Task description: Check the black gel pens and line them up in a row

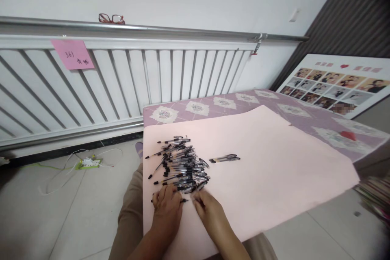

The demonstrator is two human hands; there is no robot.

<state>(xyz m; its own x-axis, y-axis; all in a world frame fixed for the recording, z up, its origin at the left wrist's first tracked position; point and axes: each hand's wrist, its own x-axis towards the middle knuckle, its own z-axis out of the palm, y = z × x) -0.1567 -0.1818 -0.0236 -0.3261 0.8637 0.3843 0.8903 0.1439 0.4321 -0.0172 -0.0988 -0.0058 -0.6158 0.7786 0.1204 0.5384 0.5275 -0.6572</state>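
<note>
My left hand (167,208) at near edge of pen pile (179,166), grip clamped over one pen (184,200), mostly hidden; right hand (210,211) beside it, grip state unclear.

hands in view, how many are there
2: the left hand on a pen at the near edge of the pen pile, the right hand beside it on the pink sheet.

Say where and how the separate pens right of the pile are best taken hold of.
Probably mid-barrel, from above: the separate pens lie flat and near-horizontal on the pink sheet, apart from the pile, so a pinch across them meets nothing else.
</note>
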